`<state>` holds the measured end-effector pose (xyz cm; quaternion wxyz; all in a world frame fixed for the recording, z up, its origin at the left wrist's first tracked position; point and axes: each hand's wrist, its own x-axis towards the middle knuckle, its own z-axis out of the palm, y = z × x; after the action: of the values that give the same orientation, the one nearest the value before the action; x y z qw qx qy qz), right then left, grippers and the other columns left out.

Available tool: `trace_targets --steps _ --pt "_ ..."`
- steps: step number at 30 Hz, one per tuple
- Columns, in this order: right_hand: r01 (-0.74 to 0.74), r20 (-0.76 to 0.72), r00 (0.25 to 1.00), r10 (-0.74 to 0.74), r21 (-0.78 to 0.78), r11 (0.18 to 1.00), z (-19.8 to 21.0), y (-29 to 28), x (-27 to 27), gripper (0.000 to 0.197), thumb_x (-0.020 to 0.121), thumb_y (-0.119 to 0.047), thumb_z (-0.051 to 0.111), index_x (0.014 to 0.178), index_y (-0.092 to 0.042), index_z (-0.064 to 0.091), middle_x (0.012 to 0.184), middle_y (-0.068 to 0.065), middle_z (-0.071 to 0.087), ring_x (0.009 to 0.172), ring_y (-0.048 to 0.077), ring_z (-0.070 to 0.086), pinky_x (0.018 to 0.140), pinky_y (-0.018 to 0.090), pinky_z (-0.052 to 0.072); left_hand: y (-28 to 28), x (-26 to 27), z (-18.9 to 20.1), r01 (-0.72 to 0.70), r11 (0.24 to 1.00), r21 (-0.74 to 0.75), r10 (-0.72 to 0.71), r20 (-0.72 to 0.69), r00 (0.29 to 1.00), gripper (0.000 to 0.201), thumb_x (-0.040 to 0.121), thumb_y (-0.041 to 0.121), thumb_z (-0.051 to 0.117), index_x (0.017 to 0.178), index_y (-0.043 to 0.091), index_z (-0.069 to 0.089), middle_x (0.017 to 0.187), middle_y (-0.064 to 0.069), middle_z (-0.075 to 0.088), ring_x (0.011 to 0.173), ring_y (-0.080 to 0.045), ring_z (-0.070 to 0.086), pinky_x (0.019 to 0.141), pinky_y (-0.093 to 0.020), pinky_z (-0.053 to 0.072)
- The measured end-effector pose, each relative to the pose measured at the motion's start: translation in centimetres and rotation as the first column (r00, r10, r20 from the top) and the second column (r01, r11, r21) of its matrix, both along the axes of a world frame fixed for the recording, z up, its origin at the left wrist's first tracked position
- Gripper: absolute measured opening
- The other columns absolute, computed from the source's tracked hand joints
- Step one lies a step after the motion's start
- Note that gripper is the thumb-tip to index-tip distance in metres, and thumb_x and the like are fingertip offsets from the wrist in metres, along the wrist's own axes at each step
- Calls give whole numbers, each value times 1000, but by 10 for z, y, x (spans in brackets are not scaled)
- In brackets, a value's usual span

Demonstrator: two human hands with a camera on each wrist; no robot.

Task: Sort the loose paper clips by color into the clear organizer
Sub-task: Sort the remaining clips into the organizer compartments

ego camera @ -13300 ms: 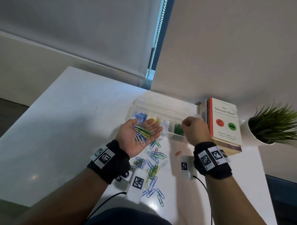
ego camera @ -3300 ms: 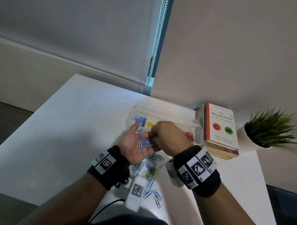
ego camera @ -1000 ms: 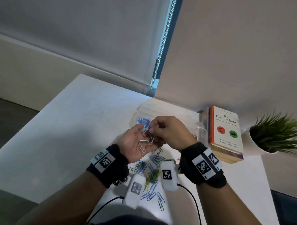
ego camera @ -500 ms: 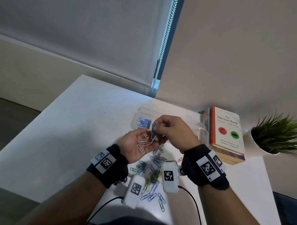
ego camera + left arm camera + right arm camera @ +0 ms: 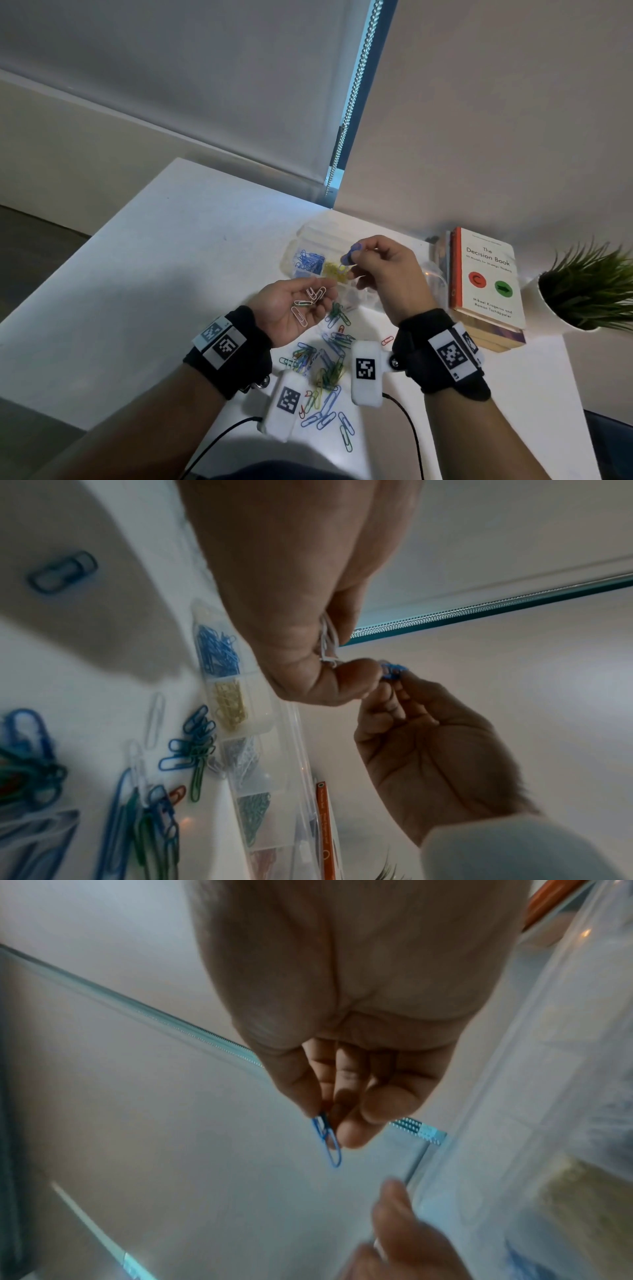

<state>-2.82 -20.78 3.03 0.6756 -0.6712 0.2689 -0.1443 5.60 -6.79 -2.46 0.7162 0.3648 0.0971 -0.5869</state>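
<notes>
My right hand (image 5: 354, 255) pinches one blue paper clip (image 5: 351, 257) between thumb and forefinger, a little above the clear organizer (image 5: 308, 236), over its yellow compartment (image 5: 334, 269) and just right of the blue one (image 5: 310, 260). The right wrist view shows the blue clip (image 5: 330, 1145) hanging from the fingertips. My left hand (image 5: 308, 298) lies palm up in front of the organizer, its fingers cupped round several white clips (image 5: 310, 301). In the left wrist view its thumb presses white clips (image 5: 329, 642) against the fingers. Loose mixed clips (image 5: 325, 363) lie on the white table below both hands.
A stack of books (image 5: 486, 281) stands right of the organizer, with a potted plant (image 5: 589, 287) beyond it. A lone red clip (image 5: 387, 340) lies near my right wrist. The organizer also holds white (image 5: 243, 758), green (image 5: 253, 813) and red (image 5: 263, 859) clips. Bare table stretches to the left.
My right hand has lifted the blue clip out of my left palm, up and back over the organizer. Only white clips are left in my left hand.
</notes>
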Motion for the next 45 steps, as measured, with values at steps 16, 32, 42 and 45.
trace_targets --steps 16,32,42,45 --pt "-73 -285 958 -29 -341 937 -25 -15 46 18 77 -1 59 76 -18 60 70 10 69 52 17 61 55 28 48 -3 0 3 -94 995 22 94 1 996 30 85 12 50 101 -7 67 97 -22 71 83 -31 72 75 -33 59" --pt "-527 -540 826 159 -643 556 -7 3 2 16 80 -26 72 96 -22 69 97 1 56 84 15 51 73 27 39 -9 -3 6 -7 1000 -8 7 -40 999 70 101 47 30 90 -5 74 83 -18 67 68 -25 68 69 -34 59" --pt "-486 -507 854 119 -693 533 8 3 -11 5 81 -13 64 83 -18 66 86 0 62 79 16 54 70 27 40 -11 -14 16 53 997 -51 -54 -21 998 74 100 51 29 95 -8 73 101 -27 68 87 -35 71 75 -41 60" --pt "-430 -436 885 162 -636 640 16 6 -9 9 80 -9 64 78 -18 65 72 -7 62 64 7 52 62 22 43 -12 -17 18 35 997 -68 -37 -29 999 80 100 54 25 87 -7 74 93 -25 69 85 -37 71 82 -44 57"
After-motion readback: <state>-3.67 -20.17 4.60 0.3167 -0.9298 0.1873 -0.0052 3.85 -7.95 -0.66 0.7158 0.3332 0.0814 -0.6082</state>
